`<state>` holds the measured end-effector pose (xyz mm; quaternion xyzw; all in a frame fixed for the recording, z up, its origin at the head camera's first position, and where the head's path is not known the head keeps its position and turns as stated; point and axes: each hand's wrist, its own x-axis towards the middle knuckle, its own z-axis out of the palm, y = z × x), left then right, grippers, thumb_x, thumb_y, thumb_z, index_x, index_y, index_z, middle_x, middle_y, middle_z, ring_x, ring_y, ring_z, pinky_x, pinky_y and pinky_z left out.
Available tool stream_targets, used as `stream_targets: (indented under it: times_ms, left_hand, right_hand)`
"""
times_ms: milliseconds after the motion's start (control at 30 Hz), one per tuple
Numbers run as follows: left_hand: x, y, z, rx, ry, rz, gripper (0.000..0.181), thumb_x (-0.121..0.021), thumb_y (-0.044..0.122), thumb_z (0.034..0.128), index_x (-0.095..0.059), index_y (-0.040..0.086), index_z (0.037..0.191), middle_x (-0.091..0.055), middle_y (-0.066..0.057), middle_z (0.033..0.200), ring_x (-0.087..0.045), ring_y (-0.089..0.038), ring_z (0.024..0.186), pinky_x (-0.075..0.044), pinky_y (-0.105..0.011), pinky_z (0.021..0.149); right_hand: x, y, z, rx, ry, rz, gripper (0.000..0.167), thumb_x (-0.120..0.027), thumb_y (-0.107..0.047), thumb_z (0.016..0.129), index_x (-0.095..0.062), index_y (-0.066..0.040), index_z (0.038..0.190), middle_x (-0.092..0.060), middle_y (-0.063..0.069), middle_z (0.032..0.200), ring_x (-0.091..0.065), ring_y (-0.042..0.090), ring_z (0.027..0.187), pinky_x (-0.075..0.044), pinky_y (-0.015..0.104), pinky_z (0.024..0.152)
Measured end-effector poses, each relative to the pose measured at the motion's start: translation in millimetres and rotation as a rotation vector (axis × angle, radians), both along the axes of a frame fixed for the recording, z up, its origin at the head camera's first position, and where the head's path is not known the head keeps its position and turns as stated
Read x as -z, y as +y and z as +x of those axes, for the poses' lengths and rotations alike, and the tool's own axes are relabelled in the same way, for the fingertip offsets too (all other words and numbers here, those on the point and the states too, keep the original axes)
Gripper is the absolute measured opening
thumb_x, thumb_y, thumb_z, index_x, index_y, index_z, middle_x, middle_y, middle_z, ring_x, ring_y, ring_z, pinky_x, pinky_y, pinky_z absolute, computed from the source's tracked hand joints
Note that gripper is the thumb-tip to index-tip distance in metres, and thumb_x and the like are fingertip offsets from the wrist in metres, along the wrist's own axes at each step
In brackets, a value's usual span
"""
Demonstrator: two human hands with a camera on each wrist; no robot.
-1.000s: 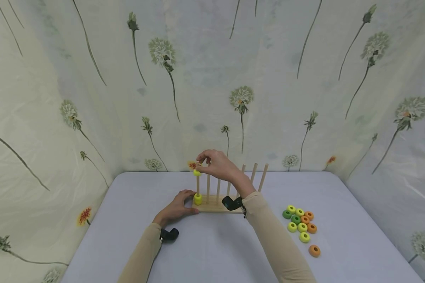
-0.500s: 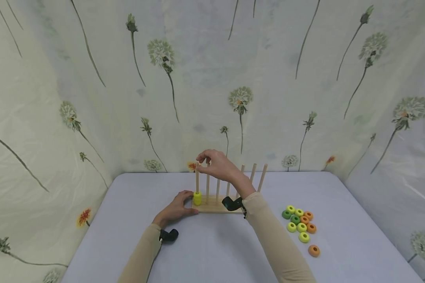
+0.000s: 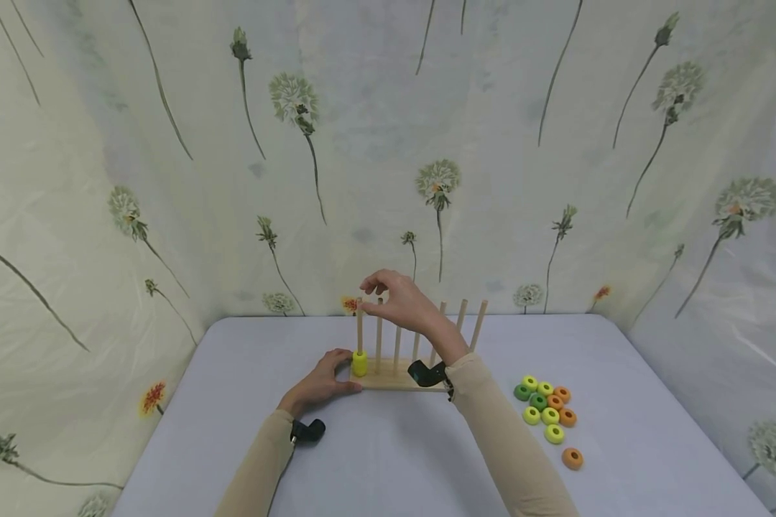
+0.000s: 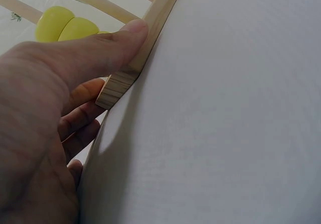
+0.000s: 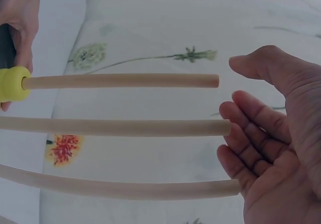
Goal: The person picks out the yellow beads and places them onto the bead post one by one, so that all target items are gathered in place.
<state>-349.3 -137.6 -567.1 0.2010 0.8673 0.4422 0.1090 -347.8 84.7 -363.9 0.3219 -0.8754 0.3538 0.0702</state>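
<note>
A wooden peg rack (image 3: pixel 388 382) with a row of upright pegs stands at the table's middle. Yellow beads (image 3: pixel 359 363) sit stacked at the foot of its leftmost peg (image 5: pixel 123 81). My left hand (image 3: pixel 323 379) holds the rack's left end, thumb along the front edge and fingers behind, as the left wrist view shows with the rack's corner (image 4: pixel 118 86) between them. Up at the peg tops is my right hand (image 3: pixel 397 301), holding nothing. In the right wrist view its thumb and index finger stand apart just beyond the leftmost peg's tip.
Right of the rack lies a cluster of loose beads: yellow (image 3: pixel 554 434), green (image 3: pixel 522 393) and orange (image 3: pixel 567 417). One orange bead (image 3: pixel 573 458) lies apart, nearer the front. A flower-printed curtain (image 3: pixel 362 143) hangs close behind the table (image 3: pixel 388 459).
A yellow bead left my right hand and dropped down the leftmost peg onto the stack. The right hand has since risen slightly, its fingers parted. My left hand stays put.
</note>
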Motion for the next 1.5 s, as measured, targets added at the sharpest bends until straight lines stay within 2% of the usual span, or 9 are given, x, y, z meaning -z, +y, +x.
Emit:
stream_targets:
  times_ms: [333, 433, 733, 933, 1200, 1367, 1500]
  left_hand:
    - [0.4, 0.1, 0.1, -0.006, -0.004, -0.005, 0.074, -0.079, 0.045, 0.0766, -0.049, 0.018, 0.139, -0.037, -0.009, 0.149, -0.025, -0.033, 0.144, -0.02, -0.06, 0.115]
    - [0.1, 0.4, 0.8, -0.005, 0.006, -0.004, 0.073, -0.079, 0.044, 0.0769, -0.049, 0.017, 0.138, -0.037, -0.01, 0.149, -0.025, -0.033, 0.143, -0.02, -0.06, 0.115]
    - [0.9, 2.8, 0.0, -0.009, 0.009, -0.002, 0.073, -0.079, 0.044, 0.0767, -0.05, 0.018, 0.138, -0.038, -0.011, 0.149, -0.026, -0.034, 0.143, -0.02, -0.06, 0.115]
    - [-0.5, 1.5, 2.2, -0.015, 0.013, -0.01, 0.075, -0.079, 0.043, 0.0767, -0.049, 0.016, 0.139, -0.037, -0.011, 0.149, -0.026, -0.034, 0.143, -0.021, -0.058, 0.116]
    - [0.0, 2.1, 3.3, -0.009, 0.019, -0.019, 0.075, -0.079, 0.043, 0.0768, -0.048, 0.015, 0.14, -0.037, -0.012, 0.15, -0.026, -0.034, 0.143, -0.02, -0.057, 0.117]
    - [1.3, 2.3, 2.9, -0.013, 0.023, -0.023, 0.076, -0.079, 0.044, 0.0767, -0.049, 0.015, 0.14, -0.037, -0.011, 0.149, -0.026, -0.034, 0.143, -0.02, -0.057, 0.117]
    - [0.9, 2.8, 2.8, -0.026, 0.013, -0.02, 0.077, -0.079, 0.044, 0.0763, -0.048, 0.014, 0.14, -0.037, -0.012, 0.15, -0.026, -0.034, 0.143, -0.021, -0.057, 0.116]
  right_hand:
    - [-1.9, 6.8, 14.8, -0.024, 0.04, -0.059, 0.029, -0.071, -0.026, 0.088, -0.062, -0.014, 0.113, -0.063, 0.003, 0.11, -0.058, 0.019, 0.099, -0.05, 0.036, 0.088]
    - [-2.2, 10.9, 23.2, -0.045, 0.057, -0.079, 0.03, -0.071, -0.028, 0.088, -0.061, -0.016, 0.114, -0.063, 0.003, 0.111, -0.059, 0.021, 0.1, -0.05, 0.036, 0.088]
    - [3.5, 34.2, 52.6, -0.052, 0.12, -0.061, 0.032, -0.073, -0.029, 0.087, -0.06, -0.018, 0.114, -0.061, -0.005, 0.11, -0.056, 0.01, 0.099, -0.051, 0.034, 0.088]
    - [22.7, 55.8, 69.4, -0.035, 0.09, -0.052, 0.031, -0.075, -0.027, 0.085, -0.059, -0.02, 0.111, -0.062, -0.003, 0.109, -0.055, 0.011, 0.098, -0.051, 0.036, 0.087]
    - [53.6, 90.6, 86.4, 0.016, 0.053, -0.018, 0.029, -0.074, -0.029, 0.085, -0.059, -0.023, 0.109, -0.063, -0.002, 0.107, -0.057, 0.008, 0.097, -0.051, 0.031, 0.085]
    - [75.6, 115.1, 96.1, 0.09, 0.016, 0.014, 0.028, -0.073, -0.033, 0.086, -0.06, -0.027, 0.109, -0.063, -0.008, 0.105, -0.057, 0.006, 0.096, -0.051, 0.029, 0.084]
    - [89.2, 133.3, 104.9, 0.147, 0.009, 0.041, 0.03, -0.077, -0.03, 0.083, -0.062, -0.024, 0.109, -0.062, -0.013, 0.103, -0.057, 0.008, 0.094, -0.052, 0.029, 0.082]
